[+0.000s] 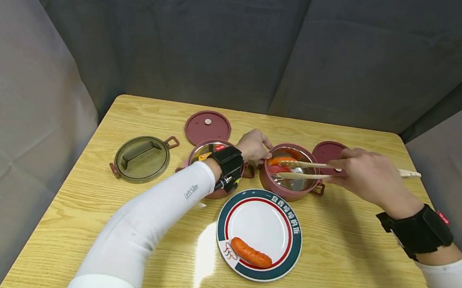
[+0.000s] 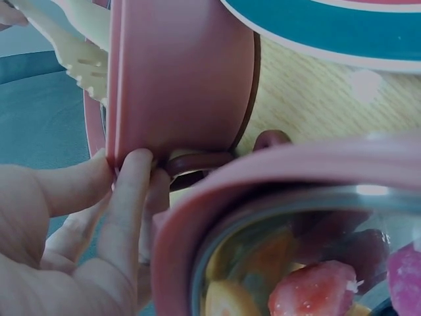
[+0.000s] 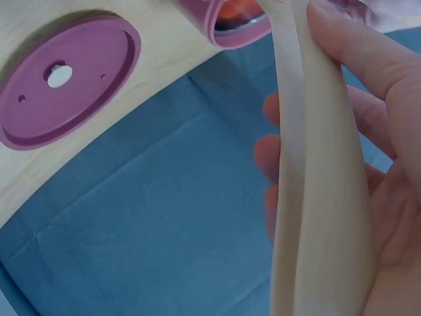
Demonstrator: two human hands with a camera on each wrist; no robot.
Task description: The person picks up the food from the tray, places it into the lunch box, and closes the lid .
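R hand [image 1: 367,175]: fingers curled round cream tongs [image 1: 320,171], squeezing the two arms near together; tips reach into the R pink pot [image 1: 292,175].
Tong tips: at an orange sausage [image 1: 281,159] inside the R pot, by its far-left rim; can't tell if actually pinched.
L hand [image 1: 256,146]: fingers pinch the R pot's left rim, just above its side handle (wrist view shows fingertips [image 2: 131,171] on the pink wall).
R pot contents: steel liner, sausage + something red beside it; rest of liner bare.
L pot [image 1: 212,161]: touching/just beside R pot, partly under L wrist strap; holds mixed pieces – strawberry-like red bit [image 2: 316,293], orange/yellow slices.
Plate [image 1: 287,256]: white, teal + red rim, near side of pots; one orange sausage [image 1: 250,252] on its near-left part.
Lids: two pink round lids, one behind L pot [image 1: 208,128], one behind R pot [image 1: 326,152], partly hidden by R hand; clear greenish lid w/ handle [image 1: 142,158] lies far left.
Writing: white characters on plate rim, too small to read; "LetsSlim" on white L sleeve [image 1: 190,191].
Surface: light wood-grain table [image 1: 348,266].
Room: grey cloth backdrop [image 1: 223,46] on three sides.
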